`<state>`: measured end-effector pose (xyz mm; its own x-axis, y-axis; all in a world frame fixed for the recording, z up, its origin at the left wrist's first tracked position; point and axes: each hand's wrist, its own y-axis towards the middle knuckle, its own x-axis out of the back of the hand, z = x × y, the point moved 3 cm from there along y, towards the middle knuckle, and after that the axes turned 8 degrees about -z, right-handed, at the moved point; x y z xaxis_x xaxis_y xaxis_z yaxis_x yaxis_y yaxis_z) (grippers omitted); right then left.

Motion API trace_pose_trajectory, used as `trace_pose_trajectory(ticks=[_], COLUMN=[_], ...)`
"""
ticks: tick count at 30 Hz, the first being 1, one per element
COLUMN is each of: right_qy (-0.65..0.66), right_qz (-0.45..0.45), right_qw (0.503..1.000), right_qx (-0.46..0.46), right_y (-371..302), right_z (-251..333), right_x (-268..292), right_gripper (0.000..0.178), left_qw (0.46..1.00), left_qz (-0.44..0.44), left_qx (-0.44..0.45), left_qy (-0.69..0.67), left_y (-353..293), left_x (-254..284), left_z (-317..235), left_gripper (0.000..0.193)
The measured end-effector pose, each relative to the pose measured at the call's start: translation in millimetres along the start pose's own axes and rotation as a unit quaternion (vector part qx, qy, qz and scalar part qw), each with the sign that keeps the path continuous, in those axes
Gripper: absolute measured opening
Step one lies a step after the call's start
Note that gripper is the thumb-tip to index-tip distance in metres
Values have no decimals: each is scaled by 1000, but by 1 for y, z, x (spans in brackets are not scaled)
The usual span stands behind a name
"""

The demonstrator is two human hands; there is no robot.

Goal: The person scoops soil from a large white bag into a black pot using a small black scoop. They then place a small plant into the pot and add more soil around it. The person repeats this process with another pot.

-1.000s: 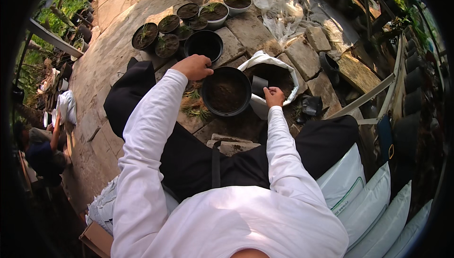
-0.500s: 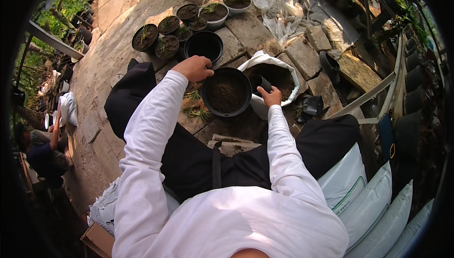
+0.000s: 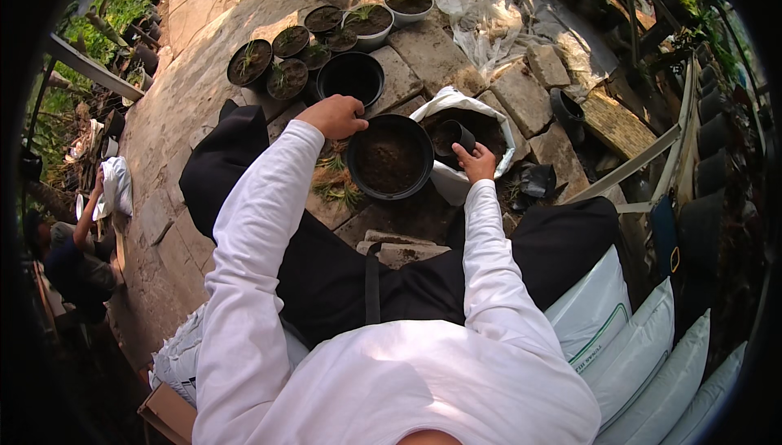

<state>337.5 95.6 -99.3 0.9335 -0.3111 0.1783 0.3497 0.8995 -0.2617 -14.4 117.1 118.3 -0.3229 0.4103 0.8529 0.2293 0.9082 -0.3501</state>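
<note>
A black plant pot (image 3: 390, 191) with brown soil in its bottom stands on the paving between my knees. My left hand (image 3: 334, 116) is closed over the pot's upper left rim. To its right is an open white sack (image 3: 515, 145) of dark soil. In my right hand (image 3: 477, 161) is a small black pot (image 3: 454, 135), tilted over the soil inside the sack, with fingers and thumb on its side. Whether that small pot has soil in it is hard to make out. Uprooted grassy plants (image 3: 338, 187) lie left of the larger pot.
An empty-looking black pot (image 3: 350, 76) and several potted seedlings (image 3: 285, 78) stand beyond my left hand. Plastic sheeting (image 3: 497, 13) covers paving at the far right. Full white bags (image 3: 603, 315) lean by my right hip. Another person (image 3: 77, 257) sits at the far left.
My right hand has moved slightly right and up with the small pot, from near the larger pot's edge to over the sack's soil. My left hand stays on the rim.
</note>
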Motion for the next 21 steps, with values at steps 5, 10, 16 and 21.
trace_pose_trajectory(ticks=[5,10,16,21], right_qy=[37,68,109,142], right_qz=[-9,20,14,108], right_qw=[999,996,994,978], right_qx=[-18,-45,23,109], right_y=[-3,-7,-34,-60], right_z=[9,18,93,134], right_x=[6,6,2,-2], right_gripper=[58,60,70,73], left_qw=[1000,1000,1000,1000], left_qz=[0,2,1,0], left_qx=[-12,2,-6,-7], left_qy=[21,16,19,17], left_y=[0,-2,-3,-4], left_x=[1,3,3,5], left_z=[-1,-4,-2,-5], left_gripper=[45,45,46,45])
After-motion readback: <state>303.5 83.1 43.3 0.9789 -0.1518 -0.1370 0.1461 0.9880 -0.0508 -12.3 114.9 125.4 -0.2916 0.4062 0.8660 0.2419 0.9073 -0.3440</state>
